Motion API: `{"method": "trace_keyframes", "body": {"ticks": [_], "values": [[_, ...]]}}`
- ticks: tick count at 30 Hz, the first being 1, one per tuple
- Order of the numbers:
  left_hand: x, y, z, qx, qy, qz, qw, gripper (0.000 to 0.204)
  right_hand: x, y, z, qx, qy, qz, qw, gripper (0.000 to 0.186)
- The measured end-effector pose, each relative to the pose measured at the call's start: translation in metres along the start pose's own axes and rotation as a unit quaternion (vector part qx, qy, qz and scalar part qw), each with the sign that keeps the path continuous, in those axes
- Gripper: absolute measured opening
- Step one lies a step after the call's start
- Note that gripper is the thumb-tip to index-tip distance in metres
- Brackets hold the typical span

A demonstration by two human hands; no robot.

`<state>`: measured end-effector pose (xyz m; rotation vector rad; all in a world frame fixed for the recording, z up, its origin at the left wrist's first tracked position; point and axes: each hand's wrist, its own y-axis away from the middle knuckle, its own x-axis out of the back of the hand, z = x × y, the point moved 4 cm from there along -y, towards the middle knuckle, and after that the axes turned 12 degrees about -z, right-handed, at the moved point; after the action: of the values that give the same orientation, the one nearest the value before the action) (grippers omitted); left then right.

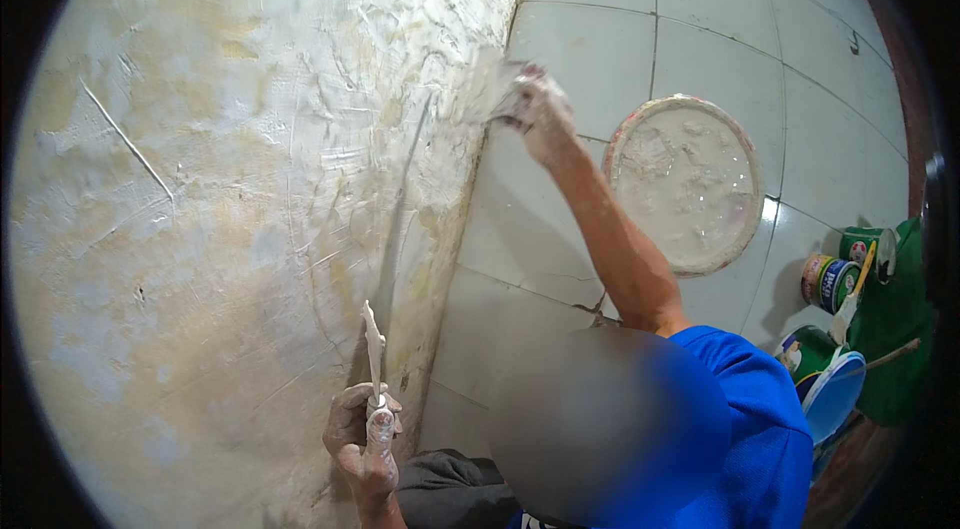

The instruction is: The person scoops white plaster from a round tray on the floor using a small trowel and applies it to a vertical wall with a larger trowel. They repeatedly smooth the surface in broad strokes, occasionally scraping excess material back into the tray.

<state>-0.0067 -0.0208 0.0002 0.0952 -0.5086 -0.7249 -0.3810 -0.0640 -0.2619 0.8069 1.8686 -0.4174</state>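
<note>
- Head view, nearest: a bright blue short-sleeved shirt (765, 419) and dark grey cloth trousers (450, 489) fill the lower edge, beside a blurred round patch.
- Low and left of the trousers, the paste-smeared left hand (365, 439) has its fingers clamped on a narrow, white-coated flat scraper (375, 349), upright and seen edge-on, thumb along its lower end.
- Farther up, the right hand (545, 107) reaches across; its fingers are closed on a pale, wide-bladed spreading tool (475, 94), blurred, at the wall's right edge. Whether the blade touches the surface cannot be told.
- Left of both hands spreads a rough wall (220, 259) of white paste over yellowish patches.
- Right of the right forearm, a round, paste-crusted tub (682, 100) of wet whitish paste stands on pale glossy square floor tiles (715, 54).
- Toward the far right rim, a green metal tin (857, 244) and a multicoloured round tin (828, 281) stand near a green cloth (900, 319).
</note>
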Motion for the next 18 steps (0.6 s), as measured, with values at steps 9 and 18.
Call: {"method": "trace_keyframes", "body": {"ticks": [9,18], "values": [[0.001,-0.001,-0.005,-0.019,-0.014,0.004,1.0,0.03,-0.037,-0.061,0.029,0.378,0.469,0.022,0.798,0.033],[-0.001,-0.008,-0.008,-0.008,0.001,-0.014,1.0,0.034,-0.053,0.094,0.093,0.265,0.466,-0.213,0.817,0.047]]}}
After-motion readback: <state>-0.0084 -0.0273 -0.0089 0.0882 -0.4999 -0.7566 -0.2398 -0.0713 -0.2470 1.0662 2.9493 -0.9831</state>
